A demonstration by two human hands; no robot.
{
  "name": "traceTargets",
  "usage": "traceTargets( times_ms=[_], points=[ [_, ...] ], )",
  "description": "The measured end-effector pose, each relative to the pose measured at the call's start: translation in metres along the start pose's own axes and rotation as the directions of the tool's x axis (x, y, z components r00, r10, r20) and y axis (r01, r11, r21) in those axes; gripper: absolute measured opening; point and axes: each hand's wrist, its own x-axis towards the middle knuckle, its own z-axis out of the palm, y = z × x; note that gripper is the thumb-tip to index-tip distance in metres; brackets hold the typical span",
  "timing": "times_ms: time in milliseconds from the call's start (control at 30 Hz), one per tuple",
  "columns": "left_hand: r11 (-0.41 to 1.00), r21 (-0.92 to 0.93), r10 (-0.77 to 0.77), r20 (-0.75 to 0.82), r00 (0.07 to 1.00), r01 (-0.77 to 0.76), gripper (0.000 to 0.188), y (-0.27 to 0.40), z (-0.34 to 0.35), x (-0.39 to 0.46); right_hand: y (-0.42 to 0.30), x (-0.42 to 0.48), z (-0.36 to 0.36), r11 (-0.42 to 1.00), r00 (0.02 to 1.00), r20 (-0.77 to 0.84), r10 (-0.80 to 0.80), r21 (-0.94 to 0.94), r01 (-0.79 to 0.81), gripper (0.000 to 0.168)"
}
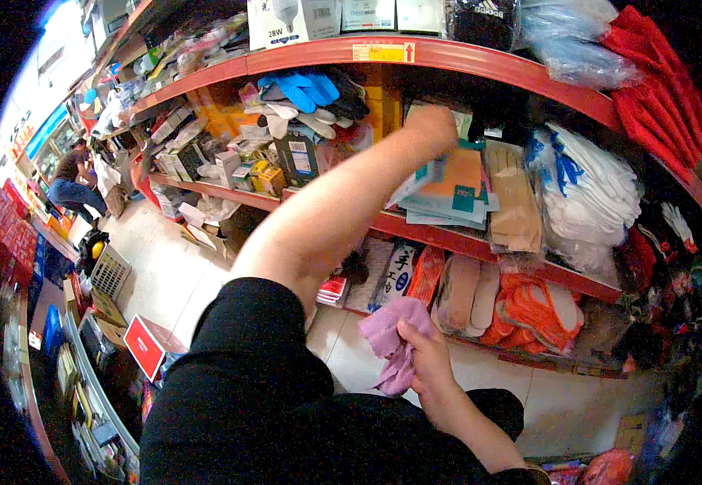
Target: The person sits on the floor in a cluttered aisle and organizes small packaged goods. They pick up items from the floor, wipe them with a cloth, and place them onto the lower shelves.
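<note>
A crumpled pink-purple cloth (394,330) is gripped in my right hand (428,348), low before my body and in front of the bottom shelf. My left arm stretches up into the middle shelf. At its end my left hand (432,126) is over a stack of flat plastic-wrapped packets (448,188) in teal, orange and pale blue. A pale packet or card (463,121) stands just behind that hand. The fingers are blurred and turned away, so whether they hold anything is hidden. Right of the stack lies a brown packet of gloves (511,200).
Bundled white gloves (590,188) fill the shelf's right part. Orange gloves (535,309) and insoles (463,291) sit below. Red shelf edges (302,51) curve overhead. Blue gloves (302,91) top a pile at left. A person (75,179) bends down in the aisle, beyond a white crate (110,273).
</note>
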Motion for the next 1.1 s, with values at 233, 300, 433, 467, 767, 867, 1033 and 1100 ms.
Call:
traceTargets(
  times_ms=[233, 300, 433, 467, 767, 867, 1033, 1100],
  points=[
    [0.793, -0.559, -0.133, 0.226, 0.965, 0.241, 0.045, 0.003, 0.055, 0.027, -0.004, -0.004, -0.002, 0.999, 0.999, -0.038, 0.024, 0.032, -0.023, 0.032],
    [0.897, -0.399, -0.179, 0.068, 0.982, 0.191, 0.060, -0.004, 0.056, 0.027, -0.006, -0.005, -0.007, 0.999, 0.998, -0.062, 0.020, 0.045, -0.017, 0.031],
    [0.973, -0.229, 0.009, 0.087, 0.996, 0.011, 0.089, -0.047, 0.065, -0.003, -0.007, -0.005, -0.011, 0.999, 1.000, 0.010, 0.006, 0.038, -0.006, 0.029],
    [0.985, -0.171, 0.024, 0.120, 0.992, -0.003, 0.096, -0.053, 0.073, -0.014, -0.007, -0.006, -0.010, 0.999, 1.000, 0.016, 0.004, 0.051, -0.004, 0.029],
    [0.938, -0.293, -0.145, 0.156, 0.977, 0.186, 0.107, -0.021, 0.101, -0.051, -0.006, -0.007, -0.003, 0.999, 1.000, 0.002, 0.005, 0.051, -0.005, 0.032],
    [0.914, -0.306, -0.231, 0.153, 0.961, 0.268, 0.106, -0.008, 0.101, -0.052, -0.005, -0.005, -0.001, 1.000, 1.000, -0.012, -0.006, 0.018, 0.007, 0.034],
    [0.955, -0.209, -0.206, 0.044, 0.978, 0.211, 0.090, -0.020, 0.114, -0.063, 0.007, -0.011, 0.002, 0.994, 1.000, -0.024, 0.018, -0.105, -0.021, 0.035],
    [0.936, -0.195, -0.296, 0.017, 0.955, 0.293, 0.082, 0.009, 0.105, -0.057, 0.000, -0.019, 0.002, 0.991, 1.000, -0.025, 0.019, -0.134, -0.022, 0.036]
  ],
)
